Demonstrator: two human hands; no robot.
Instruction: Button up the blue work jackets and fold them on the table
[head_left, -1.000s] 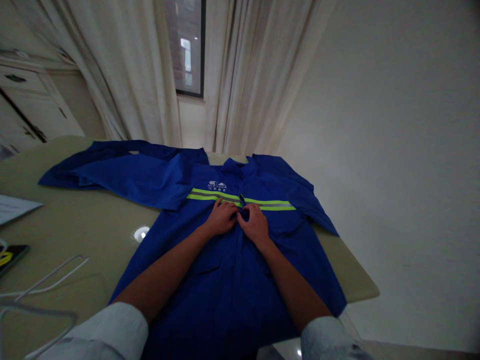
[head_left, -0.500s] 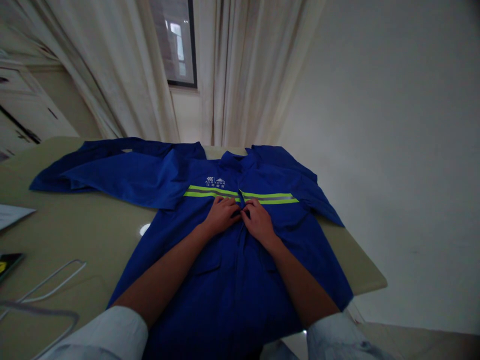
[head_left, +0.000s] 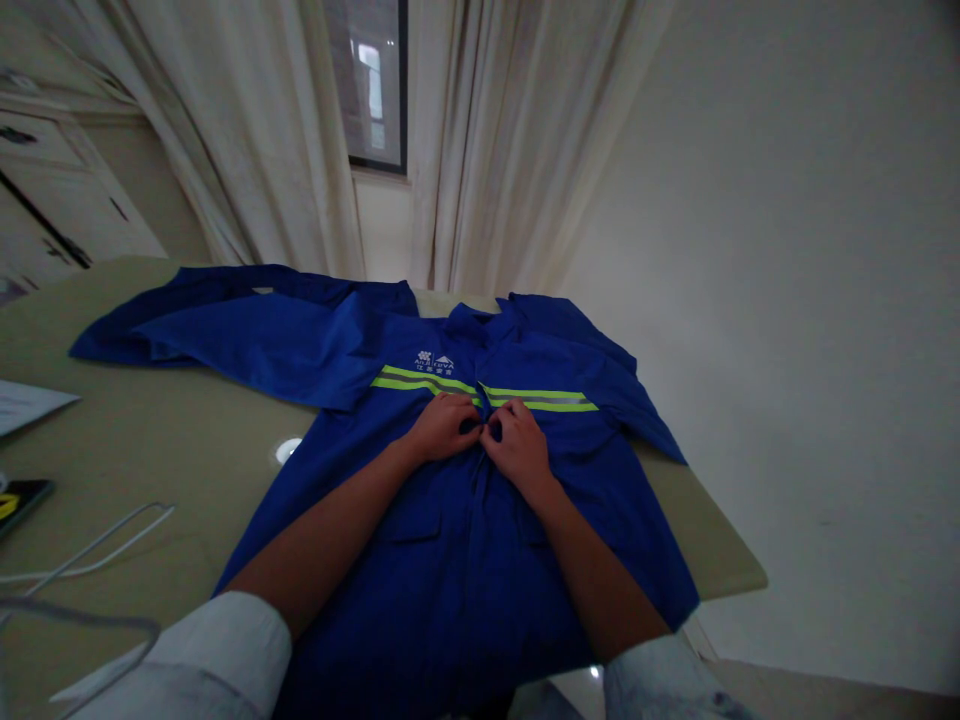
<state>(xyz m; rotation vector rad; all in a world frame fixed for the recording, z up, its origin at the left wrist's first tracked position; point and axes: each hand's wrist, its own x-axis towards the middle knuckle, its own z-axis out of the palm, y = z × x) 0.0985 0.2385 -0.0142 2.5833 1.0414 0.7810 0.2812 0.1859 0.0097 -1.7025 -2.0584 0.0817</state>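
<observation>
From the head camera, the left hand (head_left: 442,427) and the right hand (head_left: 516,447) sit close together near the middle of a blue cloth work jacket (head_left: 457,570). Both hands are curled and narrow, not wide open. The fingers of the right hand (head_left: 498,420) bend in toward the front opening of the jacket, and the left hand's fingers do the same from the other side. They seem to pinch the two front edges. The fingertips are dark and hidden, so I cannot tell if they hold a button too.

The jacket lies flat under the hands, on a pale green table top (head_left: 135,470). Just past the hands, two shiny yellow-green stripes (head_left: 540,401) run across the chest. Far to the left of the left hand, one long blue jacket sleeve (head_left: 247,335) lies spread out. Farther left, a thin white wire hanger (head_left: 97,550) rests on the table.

The small front edges could slip out of the fingers if the pinch is too loose. The dark light and the hands themselves make the opening hard to see, so the edges could end up uneven. A pull that is too hard could drag the smooth jacket across the table and make wrinkles.
</observation>
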